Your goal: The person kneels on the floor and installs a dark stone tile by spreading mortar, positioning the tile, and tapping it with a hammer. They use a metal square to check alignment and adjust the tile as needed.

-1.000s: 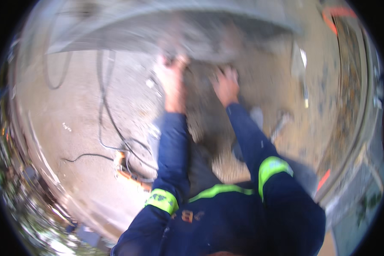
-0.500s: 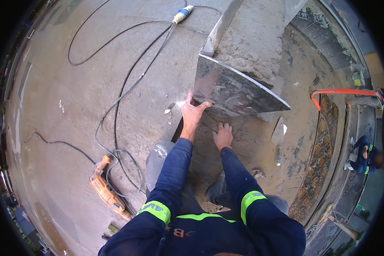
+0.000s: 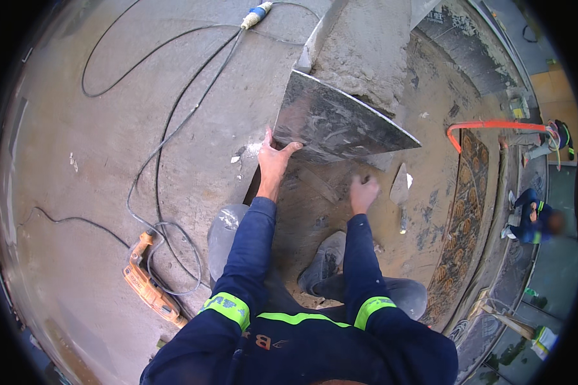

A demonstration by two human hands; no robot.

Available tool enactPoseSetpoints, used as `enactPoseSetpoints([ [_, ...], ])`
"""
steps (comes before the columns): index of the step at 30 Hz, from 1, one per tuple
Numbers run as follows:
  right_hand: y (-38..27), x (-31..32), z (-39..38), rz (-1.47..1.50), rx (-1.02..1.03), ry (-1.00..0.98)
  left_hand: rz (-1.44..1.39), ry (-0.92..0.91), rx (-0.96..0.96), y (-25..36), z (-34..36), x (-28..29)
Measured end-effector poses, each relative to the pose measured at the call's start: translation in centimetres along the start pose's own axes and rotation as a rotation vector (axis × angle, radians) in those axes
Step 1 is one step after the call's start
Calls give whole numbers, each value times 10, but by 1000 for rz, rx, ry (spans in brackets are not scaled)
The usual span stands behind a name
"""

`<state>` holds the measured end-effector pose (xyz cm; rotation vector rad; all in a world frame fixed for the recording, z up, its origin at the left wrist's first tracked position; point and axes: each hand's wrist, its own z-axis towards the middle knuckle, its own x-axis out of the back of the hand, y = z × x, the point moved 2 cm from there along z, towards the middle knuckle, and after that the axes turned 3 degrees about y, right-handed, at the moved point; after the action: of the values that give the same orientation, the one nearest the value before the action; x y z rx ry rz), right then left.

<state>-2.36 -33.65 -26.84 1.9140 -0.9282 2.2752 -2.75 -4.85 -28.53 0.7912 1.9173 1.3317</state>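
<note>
My left hand (image 3: 276,163) grips the lower left corner of a dark, polished stone slab (image 3: 340,122). Its thumb lies over the near face, and the fingers go round the edge. The slab stands tilted against the end of a rough mortar-covered block (image 3: 366,54). My right hand (image 3: 364,192) is apart from the slab, above the dusty ground, with its fingers curled in; whether anything is in them is hidden. A trowel (image 3: 401,186) lies to the right of that hand, with its handle toward me.
An orange power drill (image 3: 151,282) lies at the left with its cable looped about. A cable connector (image 3: 255,15) is on the concrete farther off. To the right are an orange bent bar (image 3: 494,125) and a patterned strip (image 3: 459,224). Two people are at the far right.
My right hand has lifted off the ground below the slab and moved right, its fingers curling in. My left hand has kept its grip on the slab. The whole view has shifted slightly.
</note>
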Motion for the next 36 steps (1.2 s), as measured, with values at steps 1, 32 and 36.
enactPoseSetpoints([
  [1,-28,39,23,173,-84,122,25,3,-19,-3,2,1],
  [32,-398,242,-41,1143,606,-643,241,52,46,31,-6,11],
  [36,-405,271,-40,1219,385,-449,287,64,40,31,-6,11],
])
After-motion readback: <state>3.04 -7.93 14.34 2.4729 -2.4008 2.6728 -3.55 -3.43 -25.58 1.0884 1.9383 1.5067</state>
